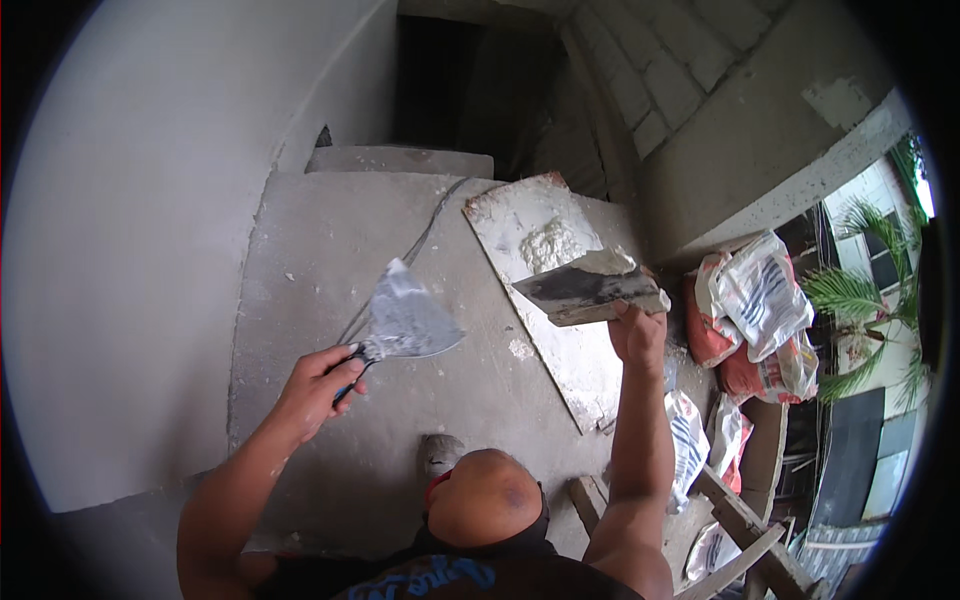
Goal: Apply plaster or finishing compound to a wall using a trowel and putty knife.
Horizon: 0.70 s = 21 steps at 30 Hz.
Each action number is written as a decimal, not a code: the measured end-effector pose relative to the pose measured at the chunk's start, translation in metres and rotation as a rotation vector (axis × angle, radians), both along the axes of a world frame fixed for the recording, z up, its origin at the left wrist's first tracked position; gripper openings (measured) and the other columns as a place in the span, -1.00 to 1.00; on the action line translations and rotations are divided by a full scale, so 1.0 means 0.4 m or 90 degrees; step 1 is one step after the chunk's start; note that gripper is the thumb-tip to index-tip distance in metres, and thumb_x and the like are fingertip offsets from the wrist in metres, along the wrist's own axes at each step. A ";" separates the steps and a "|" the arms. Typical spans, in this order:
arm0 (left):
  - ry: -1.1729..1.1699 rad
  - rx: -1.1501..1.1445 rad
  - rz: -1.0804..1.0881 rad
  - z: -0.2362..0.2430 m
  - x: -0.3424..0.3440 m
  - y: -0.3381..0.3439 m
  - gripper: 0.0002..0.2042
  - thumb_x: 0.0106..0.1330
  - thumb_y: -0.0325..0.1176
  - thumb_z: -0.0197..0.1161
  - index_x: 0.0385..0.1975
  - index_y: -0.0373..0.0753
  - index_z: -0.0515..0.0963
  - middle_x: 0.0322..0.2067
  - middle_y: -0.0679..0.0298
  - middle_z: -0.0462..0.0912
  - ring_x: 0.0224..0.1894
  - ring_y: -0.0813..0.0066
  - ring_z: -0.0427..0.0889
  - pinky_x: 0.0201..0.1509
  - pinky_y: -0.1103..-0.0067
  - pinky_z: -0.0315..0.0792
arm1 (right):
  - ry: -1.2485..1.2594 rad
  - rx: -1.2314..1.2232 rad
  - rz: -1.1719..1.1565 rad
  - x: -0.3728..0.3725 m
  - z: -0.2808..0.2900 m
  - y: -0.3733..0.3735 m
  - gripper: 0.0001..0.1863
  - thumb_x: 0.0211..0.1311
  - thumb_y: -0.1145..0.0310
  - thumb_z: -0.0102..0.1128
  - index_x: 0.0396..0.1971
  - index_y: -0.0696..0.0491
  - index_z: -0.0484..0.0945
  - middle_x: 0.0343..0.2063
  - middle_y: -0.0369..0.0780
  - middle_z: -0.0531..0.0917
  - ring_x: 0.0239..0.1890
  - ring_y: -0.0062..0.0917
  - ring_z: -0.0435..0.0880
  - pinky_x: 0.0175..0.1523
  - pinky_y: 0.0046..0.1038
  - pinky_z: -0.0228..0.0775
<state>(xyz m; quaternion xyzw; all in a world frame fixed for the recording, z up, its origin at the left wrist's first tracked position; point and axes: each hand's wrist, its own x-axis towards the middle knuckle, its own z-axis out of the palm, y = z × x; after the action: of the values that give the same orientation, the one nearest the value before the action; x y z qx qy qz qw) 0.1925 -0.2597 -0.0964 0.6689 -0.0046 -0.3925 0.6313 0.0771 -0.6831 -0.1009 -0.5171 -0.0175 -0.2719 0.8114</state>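
The person's left hand (pixel 325 383) has its fingers curled around the dark handle of a wide, fan-shaped grey metal scraper (pixel 408 318), whose white-smeared blade stands out toward the right above the floor. To its right, the right hand (pixel 640 335) pinches the right end of a flat, roughly rectangular grey plate (pixel 575 292) with dark smears and pale paste along its upper edge; how its hidden fingers sit cannot be told. Beneath the plate, a long, white-coated rectangular board (pixel 580 375) lies slantwise on the grey concrete floor (pixel 330 260). Past the plate, a lumpy white paste heap (pixel 553 243) sits on the board. Farther right are crumpled white-and-red sacks (pixel 765 290) and, beyond, a green-fronded palm (pixel 850 293)
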 end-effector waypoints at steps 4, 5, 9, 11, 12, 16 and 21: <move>-0.039 -0.073 -0.064 0.109 0.031 -0.071 -0.76 0.46 -0.28 0.17 -0.05 -0.30 0.58 -0.46 0.33 0.58 -0.61 0.76 0.32 -0.56 0.73 0.22 | -0.138 -0.382 0.003 0.078 0.097 0.190 -0.55 0.04 0.68 0.14 0.01 0.17 0.55 0.03 -0.11 0.59 0.12 -0.27 0.54 0.25 -0.24 0.33; -0.047 -0.068 -0.048 0.140 0.037 -0.063 -0.76 0.46 -0.28 0.17 -0.05 -0.30 0.58 -0.46 0.33 0.58 -0.61 0.76 0.32 -0.56 0.73 0.22 | -0.156 -0.504 -0.011 0.100 0.123 0.233 -0.57 0.01 0.69 0.15 -0.04 0.13 0.60 0.02 -0.11 0.60 0.10 -0.27 0.55 0.22 -0.24 0.35; -0.018 -0.163 -0.013 0.199 0.054 0.009 -0.75 0.47 -0.30 0.14 -0.01 -0.31 0.57 -0.48 0.31 0.55 -0.63 0.75 0.29 -0.59 0.72 0.18 | -0.182 -0.747 -0.017 0.153 0.165 0.332 -0.41 -0.21 0.58 0.40 0.00 -0.05 0.68 -0.07 -0.22 0.62 -0.04 -0.30 0.54 0.09 -0.33 0.38; -0.009 -0.184 0.029 0.216 0.037 0.064 -0.73 0.47 -0.33 0.14 0.03 -0.37 0.55 -0.48 0.28 0.56 -0.64 0.74 0.29 -0.60 0.75 0.17 | -0.153 -0.854 -0.031 0.173 0.174 0.344 -0.35 -0.24 0.58 0.41 0.03 -0.07 0.67 -0.08 -0.26 0.60 -0.09 -0.34 0.50 0.08 -0.35 0.37; -0.021 -0.189 0.039 0.212 0.030 0.093 -0.71 0.46 -0.38 0.12 0.07 -0.40 0.50 -0.47 0.16 0.57 -0.64 0.66 0.33 -0.61 0.75 0.18 | -0.159 -0.859 -0.054 0.190 0.166 0.342 -0.33 -0.25 0.58 0.40 0.05 -0.10 0.67 -0.08 -0.28 0.60 -0.12 -0.34 0.49 0.06 -0.36 0.37; -0.092 -0.222 0.091 0.212 -0.004 0.181 -0.66 0.45 -0.34 0.17 0.11 -0.42 0.47 -0.46 0.14 0.58 -0.65 0.66 0.32 -0.60 0.71 0.21 | -0.157 -0.886 -0.069 0.241 0.159 0.360 -0.30 -0.27 0.63 0.39 0.05 -0.13 0.66 -0.05 -0.28 0.59 -0.07 -0.33 0.48 0.03 -0.40 0.38; -0.346 -0.188 0.131 0.254 -0.034 0.223 -0.59 0.43 -0.32 0.21 0.20 -0.38 0.45 -0.38 0.20 0.60 -0.52 0.66 0.41 -0.45 0.71 0.32 | 0.201 -0.326 0.131 0.303 0.088 0.401 -0.69 0.08 0.58 0.18 -0.11 0.16 0.60 -0.22 -0.25 0.67 -0.23 -0.45 0.63 -0.09 -0.42 0.48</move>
<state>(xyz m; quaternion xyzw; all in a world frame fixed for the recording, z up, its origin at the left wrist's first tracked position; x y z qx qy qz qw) 0.1790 -0.1705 0.0051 0.6472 -0.1623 -0.1283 0.7337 0.1983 -0.5227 -0.0655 -0.7359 -0.0110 -0.0916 0.6708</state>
